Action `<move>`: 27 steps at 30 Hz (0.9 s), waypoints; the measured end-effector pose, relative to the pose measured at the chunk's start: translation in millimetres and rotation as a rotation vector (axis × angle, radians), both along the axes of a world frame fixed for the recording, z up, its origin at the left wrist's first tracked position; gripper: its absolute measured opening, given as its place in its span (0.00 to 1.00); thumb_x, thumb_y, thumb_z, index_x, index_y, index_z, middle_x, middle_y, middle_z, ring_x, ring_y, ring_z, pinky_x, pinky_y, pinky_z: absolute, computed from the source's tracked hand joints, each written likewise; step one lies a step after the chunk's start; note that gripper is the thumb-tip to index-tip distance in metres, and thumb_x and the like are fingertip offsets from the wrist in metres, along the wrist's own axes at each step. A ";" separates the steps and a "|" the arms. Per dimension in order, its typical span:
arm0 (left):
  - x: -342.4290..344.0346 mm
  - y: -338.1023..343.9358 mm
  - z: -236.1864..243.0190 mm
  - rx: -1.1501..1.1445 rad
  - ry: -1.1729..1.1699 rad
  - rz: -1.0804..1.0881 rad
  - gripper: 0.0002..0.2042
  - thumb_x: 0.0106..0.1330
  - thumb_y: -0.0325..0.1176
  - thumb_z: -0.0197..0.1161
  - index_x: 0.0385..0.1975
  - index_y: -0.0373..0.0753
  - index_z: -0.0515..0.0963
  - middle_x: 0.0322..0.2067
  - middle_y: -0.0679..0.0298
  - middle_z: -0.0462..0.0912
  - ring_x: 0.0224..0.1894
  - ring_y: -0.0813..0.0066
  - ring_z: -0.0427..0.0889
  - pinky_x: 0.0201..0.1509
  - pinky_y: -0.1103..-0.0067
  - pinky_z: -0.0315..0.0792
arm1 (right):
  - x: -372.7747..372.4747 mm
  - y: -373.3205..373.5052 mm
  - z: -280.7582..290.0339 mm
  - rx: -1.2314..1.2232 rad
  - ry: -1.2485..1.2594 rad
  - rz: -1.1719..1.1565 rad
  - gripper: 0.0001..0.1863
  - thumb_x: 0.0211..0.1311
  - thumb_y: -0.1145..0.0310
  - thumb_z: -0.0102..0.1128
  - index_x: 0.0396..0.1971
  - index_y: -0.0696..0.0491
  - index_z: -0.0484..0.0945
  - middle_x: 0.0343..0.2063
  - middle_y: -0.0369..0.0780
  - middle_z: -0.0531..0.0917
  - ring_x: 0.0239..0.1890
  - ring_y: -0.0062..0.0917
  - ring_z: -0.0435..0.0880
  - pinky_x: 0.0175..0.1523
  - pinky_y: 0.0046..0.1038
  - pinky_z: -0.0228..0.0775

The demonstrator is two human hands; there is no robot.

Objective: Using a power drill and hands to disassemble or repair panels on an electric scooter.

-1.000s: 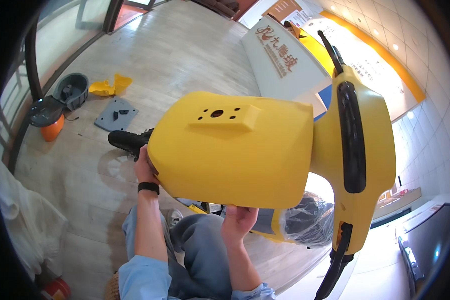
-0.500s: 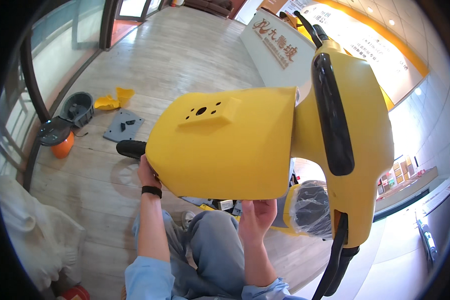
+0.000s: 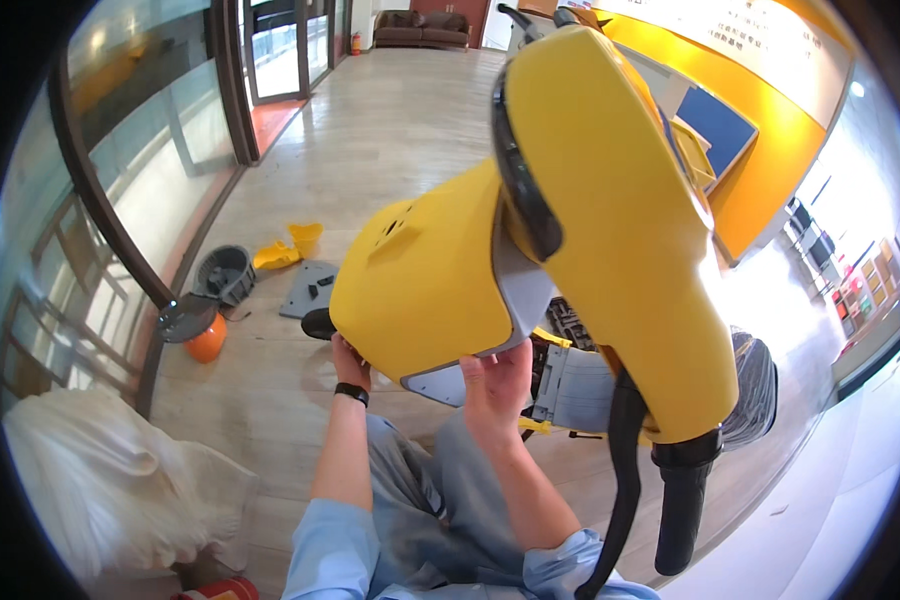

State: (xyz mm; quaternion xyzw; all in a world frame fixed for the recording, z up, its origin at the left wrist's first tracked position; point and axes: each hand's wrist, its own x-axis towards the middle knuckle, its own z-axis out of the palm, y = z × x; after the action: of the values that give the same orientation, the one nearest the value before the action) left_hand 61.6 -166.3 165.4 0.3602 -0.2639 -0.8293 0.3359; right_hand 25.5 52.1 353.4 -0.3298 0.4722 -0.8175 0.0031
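Note:
A yellow scooter stands before me, its front shield panel (image 3: pixel 420 290) tilted so that a strip of grey inner panel (image 3: pixel 520 275) shows along its edge. My left hand (image 3: pixel 351 362), with a black band on the wrist, grips the shield's lower left edge; its fingertips are partly hidden. At the near right corner my right hand (image 3: pixel 497 385) holds the same edge, thumb up front and fingers behind. The yellow handlebar cover (image 3: pixel 620 230) rises to the right of both hands, with a black grip (image 3: pixel 676 510) and a brake lever (image 3: pixel 622 470) hanging toward me.
The scooter's black front tyre (image 3: pixel 318 323) pokes out past the shield. On the floor to the left lie a grey bin (image 3: pixel 225 275), yellow pieces (image 3: pixel 278 256), a grey plate (image 3: pixel 308 290) and an orange part (image 3: pixel 206 340). White cloth (image 3: pixel 100 490) is at lower left; the footboard (image 3: pixel 580 385) lies right.
My view has turned, and the scooter sits at a new angle in it. More of the grey inner panel and the footboard shows. Both hands stay on the shield.

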 end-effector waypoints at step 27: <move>25.5 120.5 328.1 -2.787 0.149 0.164 0.04 0.52 0.24 0.64 0.27 0.36 0.78 0.36 0.64 0.78 0.42 0.66 0.79 0.46 0.70 0.79 | 0.8 3.5 -9.8 -0.029 -0.038 0.021 0.14 0.58 0.81 0.60 0.43 0.57 0.68 0.40 0.34 0.71 0.44 0.18 0.72 0.53 0.24 0.68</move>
State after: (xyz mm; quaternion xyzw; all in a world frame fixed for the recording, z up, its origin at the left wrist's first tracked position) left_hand 87.0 -45.8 493.4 -0.2962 -0.8214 0.1167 0.4733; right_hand 26.4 55.6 343.6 -0.3194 0.4564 -0.8304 0.0159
